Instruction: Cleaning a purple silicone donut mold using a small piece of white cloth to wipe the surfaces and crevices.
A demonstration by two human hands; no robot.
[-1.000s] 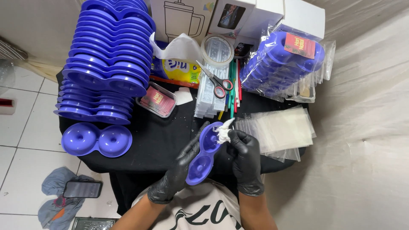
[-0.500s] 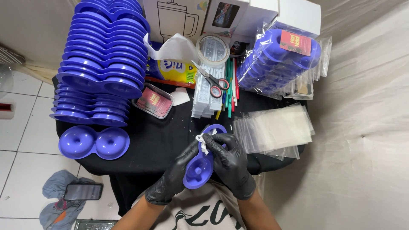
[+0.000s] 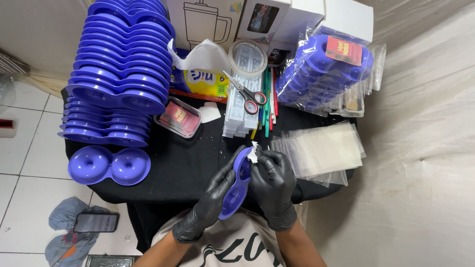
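Both my hands wear black gloves. My left hand (image 3: 210,200) grips a purple double-ring plastic tray (image 3: 236,185) by its left edge, holding it tilted on edge above the near side of the black table (image 3: 178,163). My right hand (image 3: 272,188) presses a crumpled white tissue (image 3: 253,153) against the tray's upper ring. The tray's lower ring is partly hidden between my hands.
Two tall stacks of purple trays (image 3: 121,64) stand at the back left, and one lone tray (image 3: 109,164) lies in front of them. Scissors (image 3: 245,94), a tape roll (image 3: 247,57), clear bags (image 3: 321,148), bagged trays (image 3: 326,69) and white boxes (image 3: 277,17) fill the back and right.
The tray has turned from face-up to more on edge. My right hand with the tissue went down into the tray's middle, then back up to its top ring.
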